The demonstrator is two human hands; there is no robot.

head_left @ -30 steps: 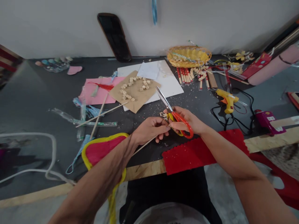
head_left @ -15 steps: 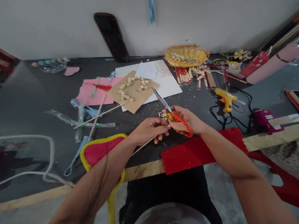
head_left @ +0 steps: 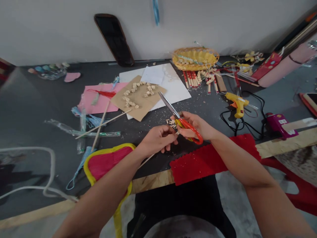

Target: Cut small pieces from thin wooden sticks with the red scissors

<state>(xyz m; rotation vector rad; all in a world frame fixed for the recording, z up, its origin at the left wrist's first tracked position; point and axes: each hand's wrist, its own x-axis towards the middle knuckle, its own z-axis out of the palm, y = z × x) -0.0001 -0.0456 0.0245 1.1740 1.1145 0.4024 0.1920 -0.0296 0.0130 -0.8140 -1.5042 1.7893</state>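
Observation:
My right hand (head_left: 192, 125) grips a pair of scissors (head_left: 189, 129) with red and yellow handles, the metal blades pointing up and away to the left. Close beside it, my left hand (head_left: 159, 138) pinches a thin wooden stick (head_left: 146, 161), whose tail runs down toward the table's front edge. The stick's upper end meets the fingers of the right hand. Small cut wooden pieces (head_left: 170, 122) lie on the dark table just beyond the hands. Farther off, clusters of such pieces (head_left: 132, 88) form a curved row on a brown paper square (head_left: 141, 111).
Two more sticks (head_left: 100, 127) lie crossed at left near a pink-and-yellow cloth piece (head_left: 106, 163). A yellow glue gun (head_left: 238, 104) with a black cord lies at right. Red felt (head_left: 198, 165) covers the front edge. A yellow basket (head_left: 195, 59) and a leaning phone (head_left: 114, 39) stand behind.
The whole view has shifted slightly, so things appear a little farther left. Both hands keep nearly the same pose, with the scissors and stick still held.

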